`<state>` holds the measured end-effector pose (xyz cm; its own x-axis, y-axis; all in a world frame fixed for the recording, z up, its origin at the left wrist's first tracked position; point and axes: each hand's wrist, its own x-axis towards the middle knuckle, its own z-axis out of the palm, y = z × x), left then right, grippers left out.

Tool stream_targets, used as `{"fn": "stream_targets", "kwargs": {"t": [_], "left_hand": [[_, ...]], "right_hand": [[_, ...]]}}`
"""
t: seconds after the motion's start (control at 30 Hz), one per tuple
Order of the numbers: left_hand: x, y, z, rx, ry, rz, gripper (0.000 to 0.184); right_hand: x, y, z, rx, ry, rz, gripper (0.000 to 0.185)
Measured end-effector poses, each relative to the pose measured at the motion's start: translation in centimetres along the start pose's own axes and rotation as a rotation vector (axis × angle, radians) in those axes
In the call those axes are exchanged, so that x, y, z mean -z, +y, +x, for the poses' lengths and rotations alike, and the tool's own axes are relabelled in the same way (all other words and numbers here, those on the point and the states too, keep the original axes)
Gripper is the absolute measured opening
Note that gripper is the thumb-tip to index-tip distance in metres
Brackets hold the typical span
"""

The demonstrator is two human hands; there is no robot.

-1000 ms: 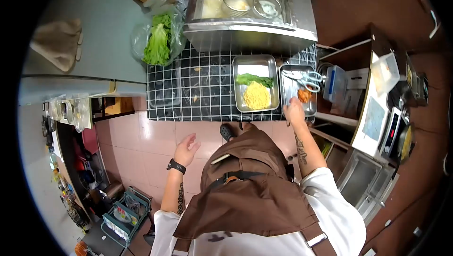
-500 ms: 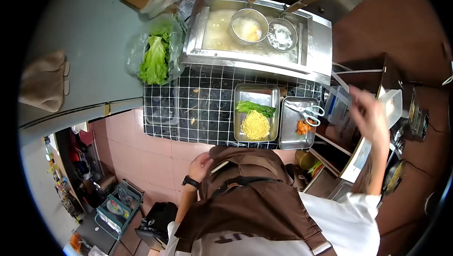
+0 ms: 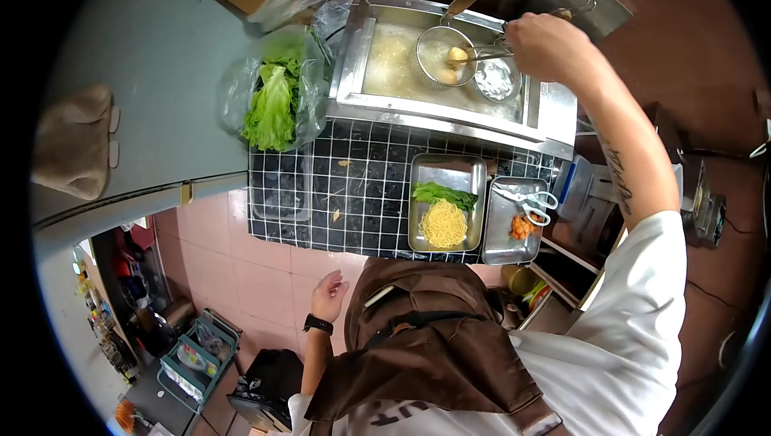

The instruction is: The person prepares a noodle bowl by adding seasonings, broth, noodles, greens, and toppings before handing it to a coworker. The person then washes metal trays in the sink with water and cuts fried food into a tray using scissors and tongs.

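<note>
My right hand (image 3: pixel 550 46) is closed over the cooker's right side, gripping thin metal tongs (image 3: pixel 486 56). Their tips reach into the left wire strainer (image 3: pixel 430 64), at a pale yellowish ball (image 3: pixel 458 55); whether they pinch it I cannot tell. The strainer hangs in the cloudy hot water of the metal cooker (image 3: pixel 353 103). Partly behind my right hand is a second strainer (image 3: pixel 496 80) with bubbling water in it. My left hand (image 3: pixel 328 297), with a black watch at the wrist, hangs open beside the brown apron, holding nothing.
On the black tiled counter (image 3: pixel 361 195) stand a metal tray (image 3: pixel 416 227) with noodles (image 3: pixel 443 225) and green leaves (image 3: pixel 444 195), and another tray (image 3: pixel 499 251) with scissors (image 3: pixel 526 199) and orange-red food (image 3: pixel 524 227). Bagged lettuce (image 3: pixel 273 107) lies at the left.
My right hand has swung from the right-hand shelf up over the cooker, and the tongs now reach into the left strainer. My left hand has shifted slightly away from the apron.
</note>
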<state>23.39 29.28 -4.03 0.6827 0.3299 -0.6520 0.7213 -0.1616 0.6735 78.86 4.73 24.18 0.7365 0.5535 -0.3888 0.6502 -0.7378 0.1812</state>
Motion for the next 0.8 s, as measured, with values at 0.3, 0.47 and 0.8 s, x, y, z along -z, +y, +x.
{"fn": "stream_targets", "kwargs": {"t": [0.3,0.47,0.8], "left_hand": [[-2.1,-0.7,-0.3,-0.019,-0.005,0.023,0.042],[-2.5,-0.5,-0.3,-0.01,-0.042,0.014,0.045],[-3.1,4.2,3.5,-0.141,-0.131,0.083,0.047]], "right_hand": [[-3.4,-0.9,3.2,0.106,0.017,0.053,0.019],[-4.0,2.2,0.6,0.09,-0.022,0.128,0.024],[-2.8,0.4,-2.0,-0.008,0.085,0.097,0.019]]}}
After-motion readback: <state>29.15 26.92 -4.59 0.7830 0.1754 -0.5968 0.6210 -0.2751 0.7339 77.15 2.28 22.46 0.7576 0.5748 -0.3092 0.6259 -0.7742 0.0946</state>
